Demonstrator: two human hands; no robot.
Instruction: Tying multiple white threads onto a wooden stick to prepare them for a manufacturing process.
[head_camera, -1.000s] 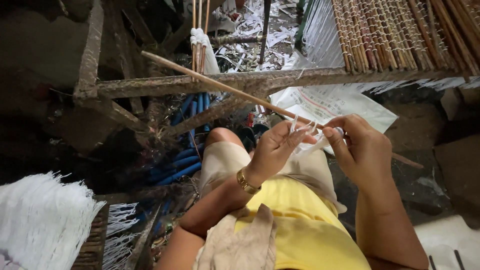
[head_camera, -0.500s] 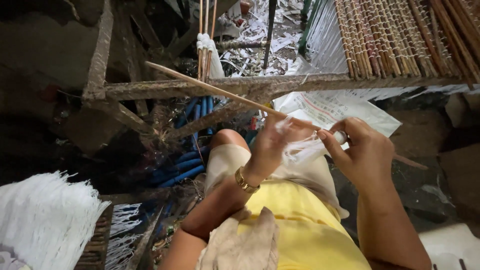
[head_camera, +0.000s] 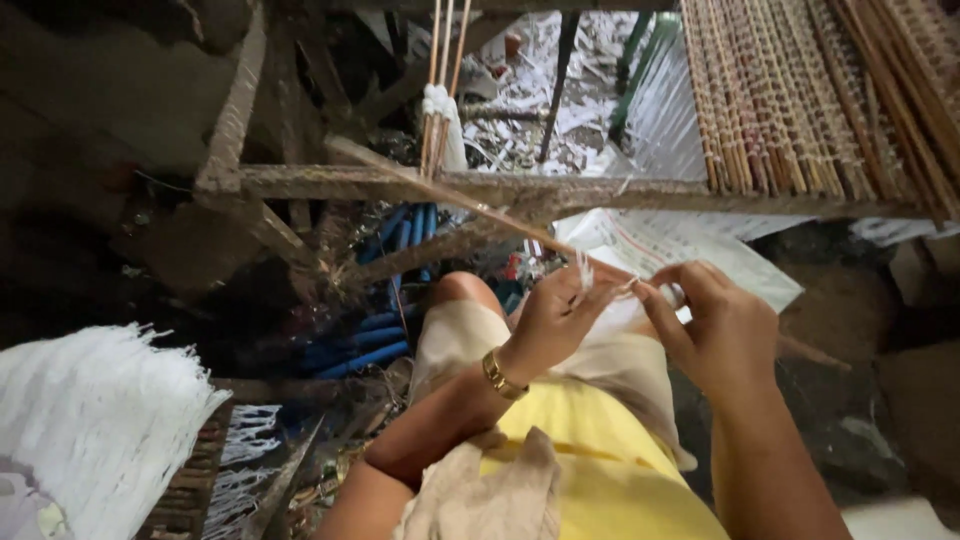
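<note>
hands (head_camera: 640, 320) pinching white strip (head_camera: 600, 285), printed sheet (head_camera: 680, 250) behind

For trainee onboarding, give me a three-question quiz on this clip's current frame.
1. True or false: both hands pinch white strands.
2. Which wrist wears the gold bracelet? A) left B) right
3. What long thing slants under the hands?

Key: 1. True: the left hand and right hand meet at the strands. 2. A. 3. A thin stick.
</note>
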